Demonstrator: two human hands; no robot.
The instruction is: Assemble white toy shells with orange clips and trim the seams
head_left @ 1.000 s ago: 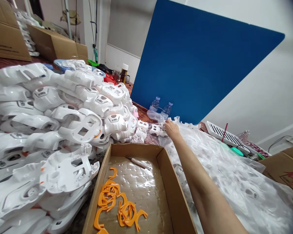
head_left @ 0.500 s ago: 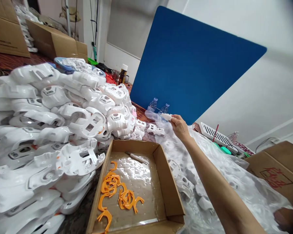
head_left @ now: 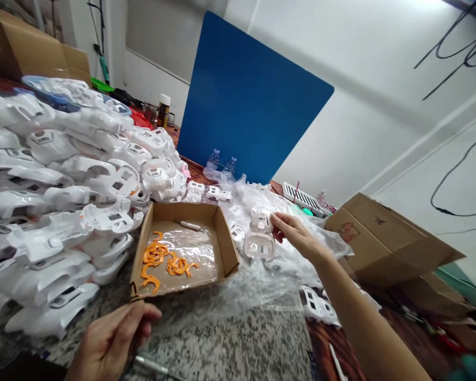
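My right hand (head_left: 289, 227) grips a white plastic shell part (head_left: 259, 235) with openings by its upper edge, over clear plastic bagging. My left hand (head_left: 117, 336) is at the lower left, fingers curled, by the near corner of a shallow cardboard box (head_left: 228, 251). Whatever its fingers hold, if anything, is hidden. Inside the box lie several orange curved clips (head_left: 154, 254) and a slim pale tool (head_left: 190, 226). A metallic rod-like tool (head_left: 154, 366) lies on the granite surface beside my left hand.
A tall heap of white plastic shells (head_left: 63, 211) fills the left side. Plastic bagging (head_left: 254, 291) spreads right of the box, with more white parts. A blue panel (head_left: 249, 100) stands behind two clear bottles (head_left: 213, 159). At right is a large carton (head_left: 381, 238).
My right hand has come back nearer, now with a white shell part, its earlier white-handled tool gone from it. My left hand has entered at the lower left. The view has turned right.
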